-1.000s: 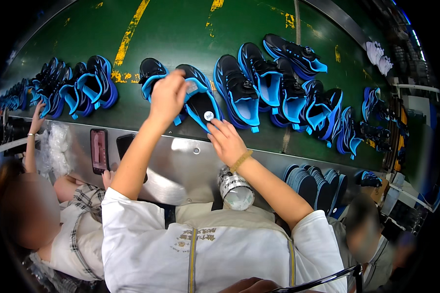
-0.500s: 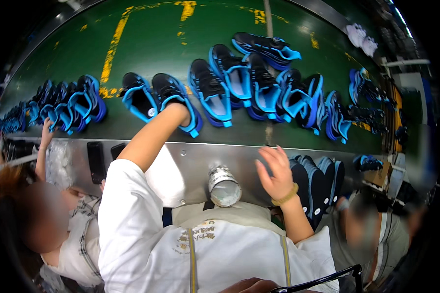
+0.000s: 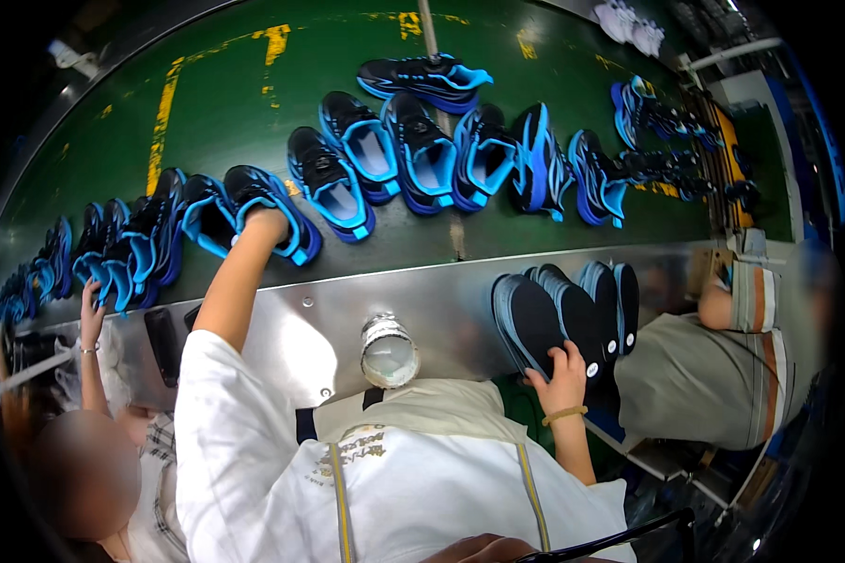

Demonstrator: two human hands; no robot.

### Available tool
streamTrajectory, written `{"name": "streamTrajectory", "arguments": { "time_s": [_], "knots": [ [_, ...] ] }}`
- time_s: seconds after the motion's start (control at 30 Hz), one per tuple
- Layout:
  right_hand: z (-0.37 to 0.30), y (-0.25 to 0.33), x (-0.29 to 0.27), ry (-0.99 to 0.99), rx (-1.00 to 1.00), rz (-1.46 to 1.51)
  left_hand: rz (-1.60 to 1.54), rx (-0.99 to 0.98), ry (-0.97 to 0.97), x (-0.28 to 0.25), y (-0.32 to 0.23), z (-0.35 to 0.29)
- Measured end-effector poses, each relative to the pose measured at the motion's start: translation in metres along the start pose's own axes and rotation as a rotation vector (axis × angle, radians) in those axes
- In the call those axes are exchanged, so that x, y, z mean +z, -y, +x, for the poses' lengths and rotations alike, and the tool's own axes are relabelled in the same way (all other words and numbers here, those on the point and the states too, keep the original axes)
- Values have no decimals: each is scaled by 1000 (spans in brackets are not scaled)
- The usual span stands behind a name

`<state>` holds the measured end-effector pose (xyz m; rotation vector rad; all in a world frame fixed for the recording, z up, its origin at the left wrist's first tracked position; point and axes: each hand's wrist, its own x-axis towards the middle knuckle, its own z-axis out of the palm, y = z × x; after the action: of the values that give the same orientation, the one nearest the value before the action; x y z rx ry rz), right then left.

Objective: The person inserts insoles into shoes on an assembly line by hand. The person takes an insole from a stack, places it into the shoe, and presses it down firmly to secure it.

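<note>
My left hand reaches into the opening of a black and blue sneaker on the green belt. Its fingers are hidden inside the shoe. Another sneaker sits just left of it. At the steel ledge on the right, my right hand touches the lower end of a dark insole, the leftmost of several stacked insoles. Its fingers are apart, thumb to the left, and nothing is lifted in them. Further along the belt stand more matching sneakers.
An open tin stands on the steel ledge before me. A dark phone lies at its left. One co-worker's hand is at shoes on the left; another person sits on the right. White shoes are at the far right.
My right hand has moved down and right from above the ledge to the insoles. My left hand stays in the sneaker. The view has shifted right, and the belt's shoes appear further left.
</note>
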<state>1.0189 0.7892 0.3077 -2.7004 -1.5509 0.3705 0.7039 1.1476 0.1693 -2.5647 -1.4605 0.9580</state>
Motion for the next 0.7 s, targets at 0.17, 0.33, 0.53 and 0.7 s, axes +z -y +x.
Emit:
{"name": "streamTrajectory", "arguments": {
  "time_s": [0.17, 0.33, 0.53, 0.7],
  "knots": [
    [6, -12, -9, -124, -128, 3, -638, 294, -3, -59, 16, -54],
    [57, 33, -57, -296, -317, 379, -840, 118, -636, -78, -21, -61],
    [138, 146, -37, -288, -891, 416, -1163, -131, -853, -53, -40, -9],
    [172, 203, 25, -150, -1043, 8, -1496, -300, -584, -55, -45, -9]
  ]
}}
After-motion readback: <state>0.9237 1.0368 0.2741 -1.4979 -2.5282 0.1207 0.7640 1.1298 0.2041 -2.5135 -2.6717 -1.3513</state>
